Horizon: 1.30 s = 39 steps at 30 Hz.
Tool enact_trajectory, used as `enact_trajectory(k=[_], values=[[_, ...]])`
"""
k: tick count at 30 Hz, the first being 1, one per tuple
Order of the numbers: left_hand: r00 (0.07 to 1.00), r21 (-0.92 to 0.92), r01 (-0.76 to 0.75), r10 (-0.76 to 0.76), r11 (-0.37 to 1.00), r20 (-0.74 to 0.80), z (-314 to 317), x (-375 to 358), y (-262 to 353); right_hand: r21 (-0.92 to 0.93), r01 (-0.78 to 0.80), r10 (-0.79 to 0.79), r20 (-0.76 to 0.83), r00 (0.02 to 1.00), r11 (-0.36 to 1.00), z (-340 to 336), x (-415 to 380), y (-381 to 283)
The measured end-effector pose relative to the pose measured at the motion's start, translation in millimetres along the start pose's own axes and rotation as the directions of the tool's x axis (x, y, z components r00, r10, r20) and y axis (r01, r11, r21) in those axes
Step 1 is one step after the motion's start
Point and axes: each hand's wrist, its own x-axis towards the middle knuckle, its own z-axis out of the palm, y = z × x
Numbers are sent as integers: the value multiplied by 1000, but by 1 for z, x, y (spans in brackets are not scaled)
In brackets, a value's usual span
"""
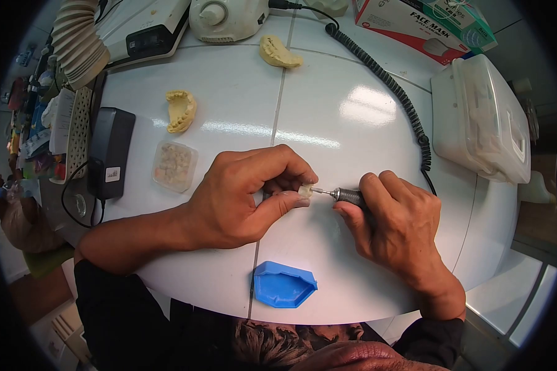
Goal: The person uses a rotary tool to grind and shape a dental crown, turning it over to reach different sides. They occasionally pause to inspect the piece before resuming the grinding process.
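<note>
Between the thumb and fingers of my left hand (244, 198) is a small whitish piece that looks like a dental crown (305, 190). My right hand (399, 222) grips a rotary handpiece (351, 197) with a knurled dark body. Its thin metal bur points left and meets the small piece, or comes very close to it. Below the hands lies a blue mould-like tray (284, 285). Left of my left hand stands a clear box (175, 166) of small tooth-coloured pieces. A yellowish dental cast (181, 111) lies beyond it, and a second cast (280, 52) is farther back.
A coiled black cord (390, 77) curves along the right side. The white control unit (226, 20) stands at the back, near a ribbed hose (80, 46). A lidded plastic container (481, 117), face mask box (414, 28) and black power adapter (111, 151) line the sides.
</note>
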Motion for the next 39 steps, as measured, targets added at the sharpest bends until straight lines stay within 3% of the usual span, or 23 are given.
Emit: enact_trajectory(k=[39], values=[[1000,11,6,-6,1000,10,-1,0,1,-11,20,-20,1,1000,1000,0,1,0]])
